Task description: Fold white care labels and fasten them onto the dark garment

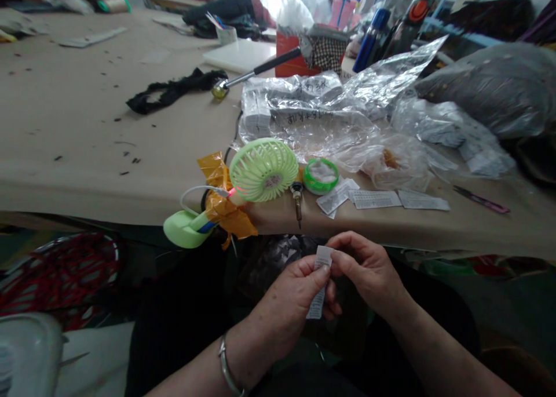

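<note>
Both hands are below the table's front edge, pinching a small white printed label [320, 281] between them. My left hand [292, 295] grips the label's left side with thumb and fingers closed; a silver bracelet circles that wrist. My right hand [367, 272] pinches the label's top right corner. The label hangs down between the hands over dark fabric on my lap. More white labels [374, 199] lie on the table edge just above.
A green mini fan [263, 170] taped with orange tape sits at the table edge, beside a green tape roll [320, 175]. Clear plastic bags of labels [304, 113], a hammer [256, 72], black fabric [174, 90] and small scissors [482, 200] lie on the beige table [87, 124].
</note>
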Demonstrator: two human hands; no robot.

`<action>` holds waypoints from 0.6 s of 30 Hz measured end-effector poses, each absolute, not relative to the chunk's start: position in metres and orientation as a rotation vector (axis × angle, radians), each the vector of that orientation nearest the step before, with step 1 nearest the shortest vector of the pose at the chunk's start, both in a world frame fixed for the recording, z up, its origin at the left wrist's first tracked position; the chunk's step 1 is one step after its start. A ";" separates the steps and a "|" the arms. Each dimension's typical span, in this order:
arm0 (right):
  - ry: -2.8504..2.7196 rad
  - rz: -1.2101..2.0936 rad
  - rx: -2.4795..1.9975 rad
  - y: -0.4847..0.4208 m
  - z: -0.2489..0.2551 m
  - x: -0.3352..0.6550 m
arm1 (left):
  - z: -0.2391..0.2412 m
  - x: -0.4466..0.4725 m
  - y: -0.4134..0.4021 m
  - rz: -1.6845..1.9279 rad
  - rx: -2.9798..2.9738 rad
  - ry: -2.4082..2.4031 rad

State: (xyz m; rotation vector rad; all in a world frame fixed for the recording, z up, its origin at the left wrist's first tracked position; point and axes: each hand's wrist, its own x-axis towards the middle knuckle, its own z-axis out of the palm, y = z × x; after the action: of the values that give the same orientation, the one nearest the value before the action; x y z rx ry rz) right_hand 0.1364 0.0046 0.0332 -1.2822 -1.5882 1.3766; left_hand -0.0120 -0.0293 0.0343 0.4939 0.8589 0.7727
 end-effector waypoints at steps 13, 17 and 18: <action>-1.572 1.451 -1.231 0.023 0.038 0.105 | 0.030 -0.031 -0.022 0.999 0.908 1.187; -1.727 1.247 -1.255 0.028 0.039 0.099 | 0.027 -0.039 -0.018 1.113 1.034 1.348; -1.751 1.212 -1.253 0.029 0.039 0.097 | 0.027 -0.040 -0.016 1.139 1.054 1.373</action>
State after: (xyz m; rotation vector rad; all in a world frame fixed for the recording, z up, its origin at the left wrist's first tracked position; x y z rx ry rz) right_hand 0.0974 0.0292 0.0394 -1.2529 -1.7508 1.2117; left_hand -0.0398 -0.0162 0.0273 1.0543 1.3725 1.1392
